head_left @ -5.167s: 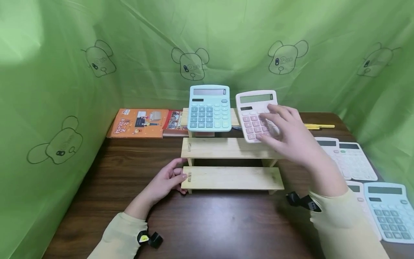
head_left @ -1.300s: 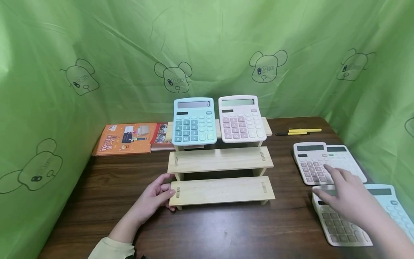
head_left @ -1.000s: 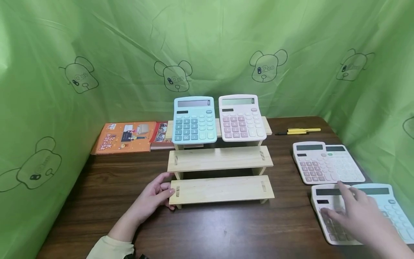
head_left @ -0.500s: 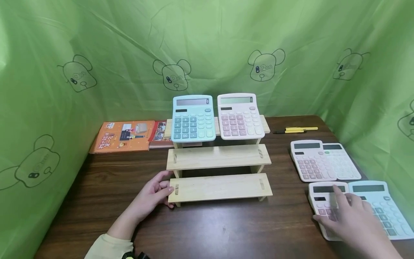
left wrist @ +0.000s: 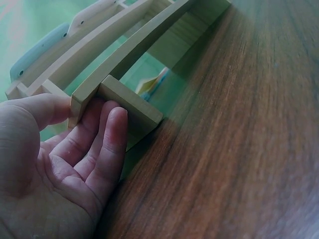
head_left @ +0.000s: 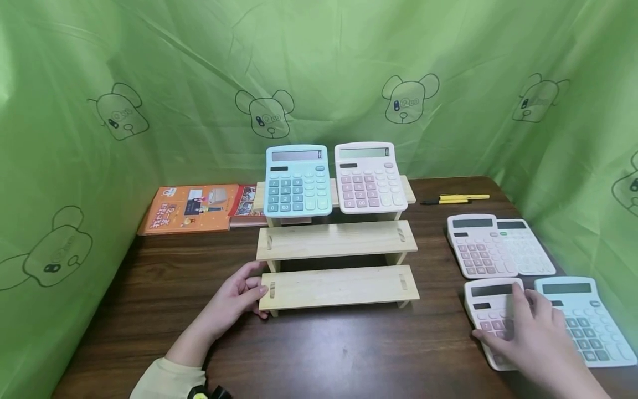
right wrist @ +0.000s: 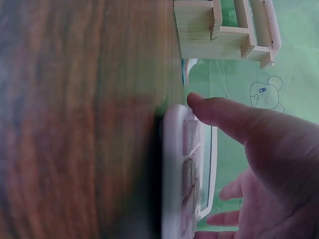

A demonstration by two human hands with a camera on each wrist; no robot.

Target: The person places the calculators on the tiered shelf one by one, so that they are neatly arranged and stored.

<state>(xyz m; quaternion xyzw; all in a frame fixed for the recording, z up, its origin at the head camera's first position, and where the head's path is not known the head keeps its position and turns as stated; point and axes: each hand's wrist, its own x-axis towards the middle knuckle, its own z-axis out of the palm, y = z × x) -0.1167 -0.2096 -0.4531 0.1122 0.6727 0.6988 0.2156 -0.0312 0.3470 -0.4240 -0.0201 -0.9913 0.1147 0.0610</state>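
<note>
My left hand [head_left: 238, 293] grips the left end of the lowest step of a wooden three-step stand [head_left: 339, 288], thumb on top and fingers curled beneath, as the left wrist view shows. On the top step a blue calculator [head_left: 298, 183] and a white calculator with pink keys [head_left: 371, 180] lean side by side, both displays reading 0. At the right, my right hand [head_left: 535, 335] holds another pink-keyed calculator [head_left: 490, 305] by its sides, thumb at the left edge and fingers at the right. In the right wrist view the thumb [right wrist: 219, 112] lies at this calculator's edge.
A second blue calculator [head_left: 568, 288] lies right of the held one. Behind them are a pink-keyed calculator [head_left: 471, 249] and a white calculator [head_left: 525, 249], edges overlapping. Yellow-and-black pens [head_left: 463, 198] lie farther back. An orange book [head_left: 194, 208] sits back left. Green curtains surround the dark table [head_left: 319, 349].
The white calculator with pink keys went onto the top step. My right hand then moved right, took hold of another pink-keyed calculator and shifted it slightly left. My left hand stays on the stand.
</note>
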